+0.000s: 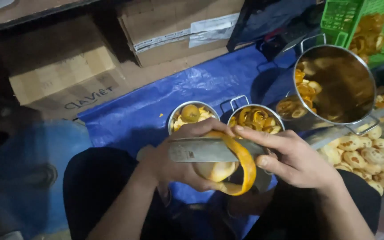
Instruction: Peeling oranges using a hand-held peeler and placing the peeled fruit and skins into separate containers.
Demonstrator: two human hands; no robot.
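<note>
Fruit (216, 170) cupped in left hand (174, 160) over lap, half peeled, likely slippery; best gripped on unpeeled side. Knife (210, 150) pinched in right hand (290, 158), peel (245, 162) curling, soft, fragile.

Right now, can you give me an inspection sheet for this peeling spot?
Surface: blue tarp on the floor.
Job's things: pale fruit half peeled, orange peel strip curling off it; wide knife.
Clutter: two small metal bowls, big metal pot, fruit slices, green crate.
Hands: left hand cups the fruit; right hand on the knife.
Cables: nothing seen.
Surroundings: cardboard boxes.
</note>
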